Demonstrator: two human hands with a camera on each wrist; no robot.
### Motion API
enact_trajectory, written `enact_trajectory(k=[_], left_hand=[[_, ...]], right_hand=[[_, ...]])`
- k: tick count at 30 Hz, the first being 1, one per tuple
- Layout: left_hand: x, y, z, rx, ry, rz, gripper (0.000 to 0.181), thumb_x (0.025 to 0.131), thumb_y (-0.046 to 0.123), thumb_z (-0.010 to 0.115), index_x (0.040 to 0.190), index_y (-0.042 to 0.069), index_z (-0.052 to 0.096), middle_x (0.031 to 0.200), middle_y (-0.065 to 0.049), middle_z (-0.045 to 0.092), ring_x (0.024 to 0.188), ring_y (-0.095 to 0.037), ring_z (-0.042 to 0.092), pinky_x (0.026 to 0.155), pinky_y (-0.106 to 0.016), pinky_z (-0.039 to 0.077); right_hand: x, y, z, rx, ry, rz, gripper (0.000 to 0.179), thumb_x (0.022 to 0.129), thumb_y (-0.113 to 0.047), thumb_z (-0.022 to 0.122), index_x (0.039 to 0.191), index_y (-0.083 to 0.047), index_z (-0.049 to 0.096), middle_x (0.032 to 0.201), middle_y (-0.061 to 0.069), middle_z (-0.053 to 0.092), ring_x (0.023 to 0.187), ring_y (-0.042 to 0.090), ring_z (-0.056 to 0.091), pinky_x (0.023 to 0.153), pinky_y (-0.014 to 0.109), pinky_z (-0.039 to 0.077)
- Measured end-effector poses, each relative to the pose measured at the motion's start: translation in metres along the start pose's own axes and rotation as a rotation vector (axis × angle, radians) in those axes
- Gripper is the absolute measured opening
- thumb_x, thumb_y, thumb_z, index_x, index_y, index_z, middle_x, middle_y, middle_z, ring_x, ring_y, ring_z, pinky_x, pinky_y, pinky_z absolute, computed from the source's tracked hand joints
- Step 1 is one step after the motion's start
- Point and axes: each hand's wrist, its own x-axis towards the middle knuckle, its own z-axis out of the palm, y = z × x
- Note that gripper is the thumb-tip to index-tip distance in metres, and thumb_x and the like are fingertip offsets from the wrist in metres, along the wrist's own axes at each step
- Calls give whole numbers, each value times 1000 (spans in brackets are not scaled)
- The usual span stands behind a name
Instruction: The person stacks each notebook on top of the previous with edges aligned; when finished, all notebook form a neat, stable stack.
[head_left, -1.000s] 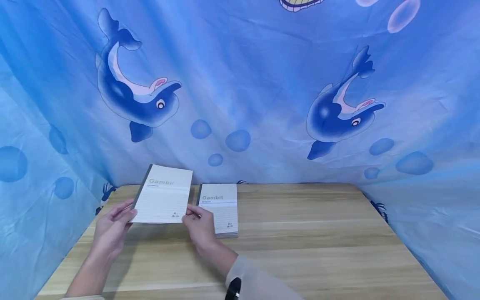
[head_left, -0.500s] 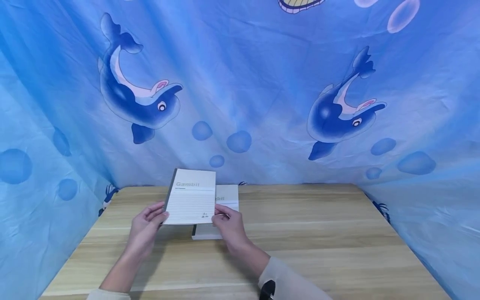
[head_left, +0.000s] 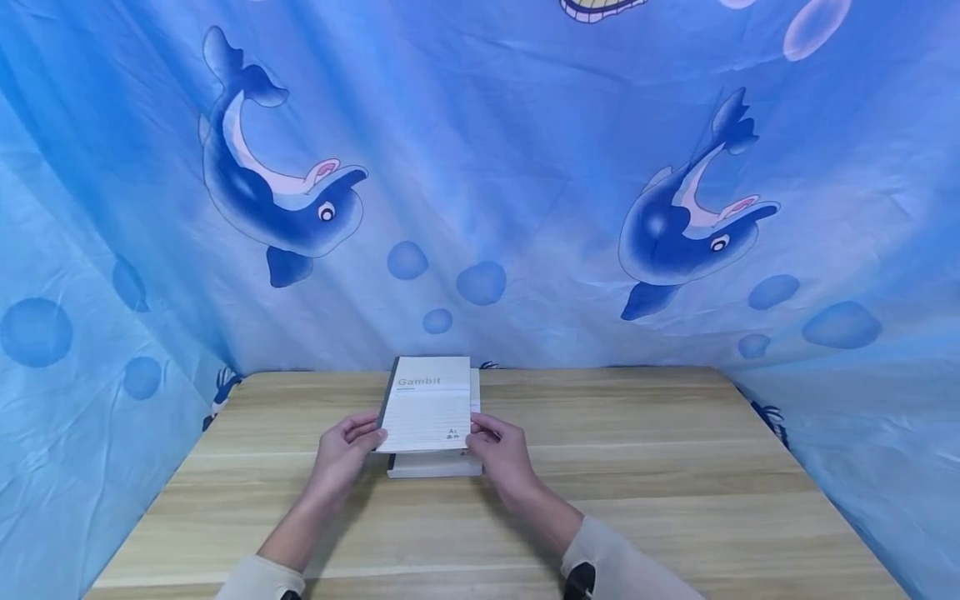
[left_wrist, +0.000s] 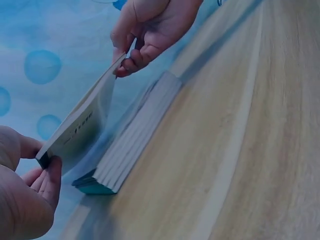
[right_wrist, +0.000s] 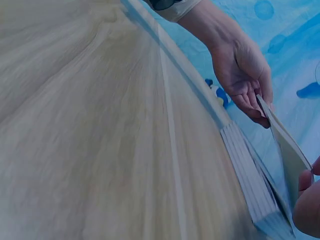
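Observation:
Between both hands a white notebook [head_left: 426, 408] marked "Gambit", with a dark spine strip on its left, is held above a stack of similar notebooks [head_left: 435, 465]. My left hand [head_left: 345, 450] pinches its near left corner, thumb on the cover and fingers beneath. At the near right corner my right hand [head_left: 506, 458] pinches it the same way. In the left wrist view a gap shows between the held notebook [left_wrist: 82, 125] and the stack [left_wrist: 137, 135]. Most of the stack's top is hidden from the head view by the held notebook.
The stack lies near the far edge of a wood-grain table [head_left: 637, 467]. Behind and at the sides hangs a blue curtain [head_left: 525, 167] printed with dolphins and bubbles.
Both hands have carried the notebook rightward from beside the stack to over it, and it now sits lower and more closely lined up with the stack.

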Motion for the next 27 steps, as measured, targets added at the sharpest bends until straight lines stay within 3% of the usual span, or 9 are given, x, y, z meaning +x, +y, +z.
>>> enact_trajectory(k=[9,20,27], left_hand=[[3,-11,8,97,3,8,48,91,14,76,135,0,63,123,-16,70,104,-14,65,82,-14,55],[0,-20,6,185,-60,45,49,87,11,80,133,1,67,118,-14,70,104,-15,64,80,-14,55],[0,-26,2,230,-104,112,65,78,7,87,138,0,62,119,-16,67,106,-21,65,85,-15,56]], right_hand=[[-4,11,-14,-48,-6,28,47,90,-1,67,136,8,60,122,20,66,105,15,64,85,14,56],[-4,21,-19,-66,-27,44,49,89,1,67,136,9,59,120,21,66,100,15,64,79,16,58],[-6,25,-20,-99,-27,17,49,87,2,68,135,9,60,116,21,66,92,12,61,71,13,54]])
